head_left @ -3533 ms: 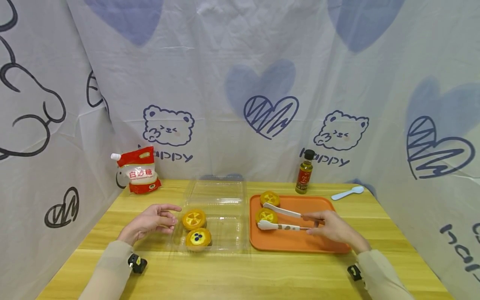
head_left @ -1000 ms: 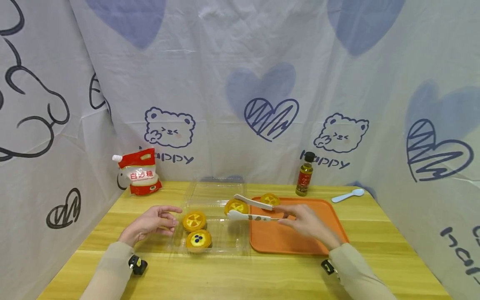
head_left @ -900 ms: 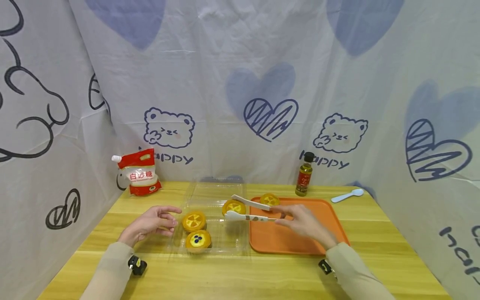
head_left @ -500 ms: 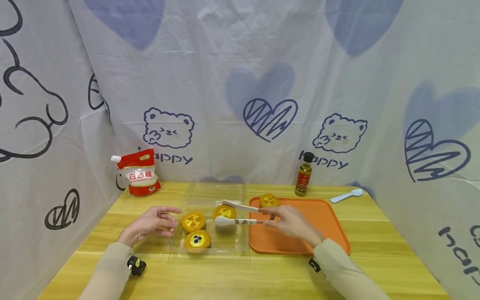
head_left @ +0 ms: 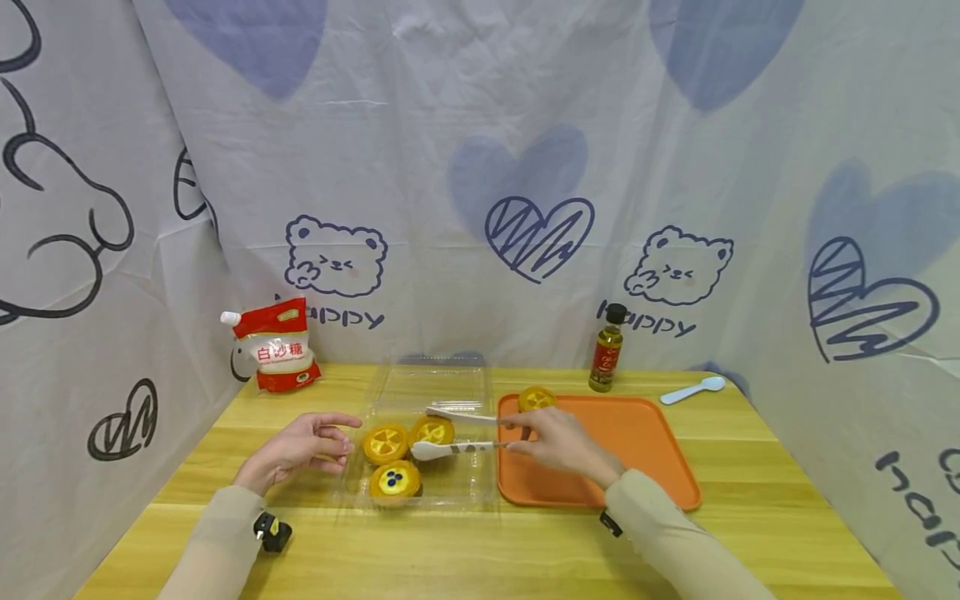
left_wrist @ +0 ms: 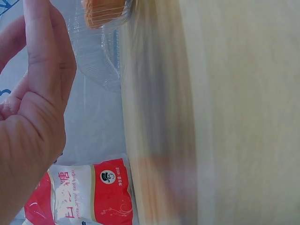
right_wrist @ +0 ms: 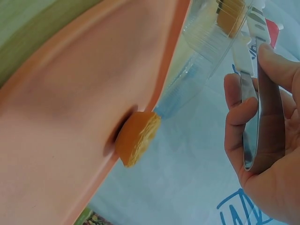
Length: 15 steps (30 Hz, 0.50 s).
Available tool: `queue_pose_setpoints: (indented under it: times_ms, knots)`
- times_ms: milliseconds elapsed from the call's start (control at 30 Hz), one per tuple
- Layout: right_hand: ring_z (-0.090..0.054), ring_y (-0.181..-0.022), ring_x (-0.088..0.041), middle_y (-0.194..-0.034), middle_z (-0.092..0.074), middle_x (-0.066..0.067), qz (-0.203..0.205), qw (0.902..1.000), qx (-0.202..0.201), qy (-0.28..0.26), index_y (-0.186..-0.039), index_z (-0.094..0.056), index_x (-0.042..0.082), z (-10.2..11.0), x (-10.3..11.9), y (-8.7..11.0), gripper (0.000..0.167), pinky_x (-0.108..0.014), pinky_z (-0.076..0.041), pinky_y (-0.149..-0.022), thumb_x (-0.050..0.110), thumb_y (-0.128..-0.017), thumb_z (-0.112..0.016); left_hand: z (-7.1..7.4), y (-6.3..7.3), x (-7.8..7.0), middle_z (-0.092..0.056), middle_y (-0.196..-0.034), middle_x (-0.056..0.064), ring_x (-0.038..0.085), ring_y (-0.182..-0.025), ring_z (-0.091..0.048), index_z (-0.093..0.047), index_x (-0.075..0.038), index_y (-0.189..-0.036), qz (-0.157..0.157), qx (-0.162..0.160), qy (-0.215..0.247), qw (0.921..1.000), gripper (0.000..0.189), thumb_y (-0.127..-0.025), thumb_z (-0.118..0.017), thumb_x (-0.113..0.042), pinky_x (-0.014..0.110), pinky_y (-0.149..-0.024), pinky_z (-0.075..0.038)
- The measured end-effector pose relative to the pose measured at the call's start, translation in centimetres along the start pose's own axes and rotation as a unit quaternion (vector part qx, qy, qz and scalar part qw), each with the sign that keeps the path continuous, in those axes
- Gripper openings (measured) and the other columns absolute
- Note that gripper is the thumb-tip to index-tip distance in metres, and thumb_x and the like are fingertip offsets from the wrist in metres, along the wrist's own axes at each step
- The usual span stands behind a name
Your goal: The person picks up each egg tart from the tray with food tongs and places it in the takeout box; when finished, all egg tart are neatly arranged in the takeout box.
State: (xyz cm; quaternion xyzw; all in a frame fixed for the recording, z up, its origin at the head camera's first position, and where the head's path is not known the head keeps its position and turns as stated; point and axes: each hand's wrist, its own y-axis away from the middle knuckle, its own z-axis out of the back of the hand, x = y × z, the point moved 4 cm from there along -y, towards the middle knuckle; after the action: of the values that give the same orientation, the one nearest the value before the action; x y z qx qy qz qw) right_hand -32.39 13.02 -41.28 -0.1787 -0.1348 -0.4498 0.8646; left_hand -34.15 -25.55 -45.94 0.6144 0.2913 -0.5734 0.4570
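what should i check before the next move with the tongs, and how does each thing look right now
1. Tongs in the right hand: ok, the fingers hold them.
2. Yellow-topped tart between the tong tips: ok, as seen from the head view.
3. That tart resting on the floor of the clear container: cannot tell; the tongs partly cover it.
4. Container lid out of the way: ok, open toward the curtain.
5. Left hand free: ok, it holds nothing.
6. Orange tray emptied: not ok, one tart sits near its far left corner.
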Motion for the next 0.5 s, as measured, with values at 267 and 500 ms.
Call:
queue_pose_setpoints:
  times_ms: [267,500]
  knots:
    - [-0.058,-0.078,-0.003,-0.107,-0.072,0.002,0.002,0.9999,0.007,0.011,-0.128,-0.066,0.017,-0.42,0.24,-0.3,0.041,-0.02,-0.046,-0.059,0.027,-0.089,-0.073,0.0,-0.02,0.04,-0.066,-0.099,0.012,0.019,-0.08,-0.068,-0.038,0.008,-0.143,-0.001,0.001,0.003,1.0,0.061,-0.091,-0.067,-0.003,0.035,-0.075,-0.063]
    - [-0.061,-0.082,-0.007,-0.111,-0.071,0.005,-0.009,0.9997,0.017,0.015,-0.13,-0.065,0.018,-0.2,0.43,-0.37,0.045,-0.022,-0.048,-0.061,0.03,-0.087,-0.074,0.07,-0.29,0.2,-0.066,-0.1,0.012,0.02,-0.081,-0.068,-0.039,0.007,-0.142,0.003,-0.004,0.0,1.0,0.06,-0.09,-0.067,-0.003,0.036,-0.076,-0.062]
